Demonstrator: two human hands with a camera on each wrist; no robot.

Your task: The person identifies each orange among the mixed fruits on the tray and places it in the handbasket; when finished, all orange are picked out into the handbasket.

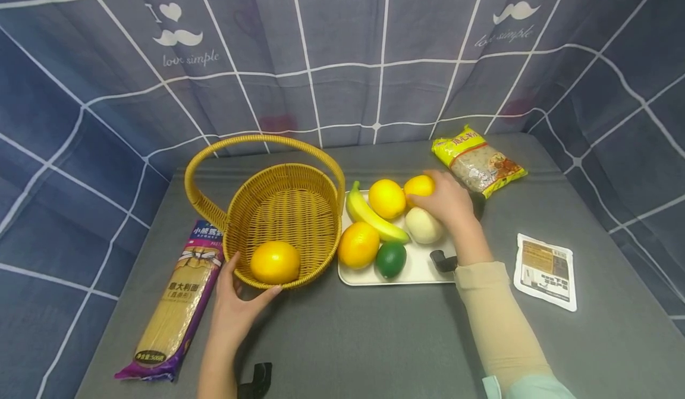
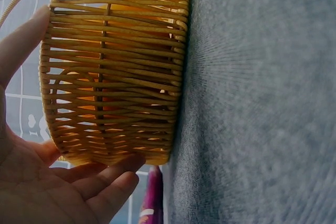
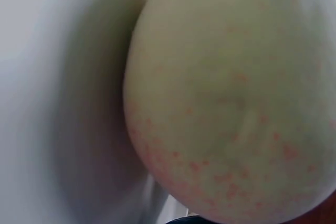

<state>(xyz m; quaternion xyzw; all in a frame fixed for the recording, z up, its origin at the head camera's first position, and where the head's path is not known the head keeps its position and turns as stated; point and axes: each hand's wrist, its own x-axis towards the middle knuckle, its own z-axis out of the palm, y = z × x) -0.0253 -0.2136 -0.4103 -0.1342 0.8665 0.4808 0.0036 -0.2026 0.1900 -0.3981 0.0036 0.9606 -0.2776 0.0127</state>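
Right-hand grip [image 1: 448, 200] closed on an orange [image 1: 420, 187], and it looks a tidy hold, fingers over the top, thumb low in front! That orange is at the back right corner of the white tray [image 1: 420, 269]; whether it touches the tray, I can't tell. Firm and fairly light, I'd say, with skin smooth enough to skid, so the safe hold is right round its widest part, thumb squarely opposite fingers. Tight quarters, too: a peach [image 1: 423, 225] crowds in just beside it, pale and pink-speckled in the right wrist view, and probably the easier bruised of the two. Over to the left of the tray, the left-hand grip [image 1: 233, 307] is loose, fingers and thumb spread against the near side of a wicker basket [image 1: 294, 209]. Light and springy, I'd judge, liable to shift under a nudge; hold it by the rim [image 1: 289, 166] or arched handle [image 1: 267, 139].
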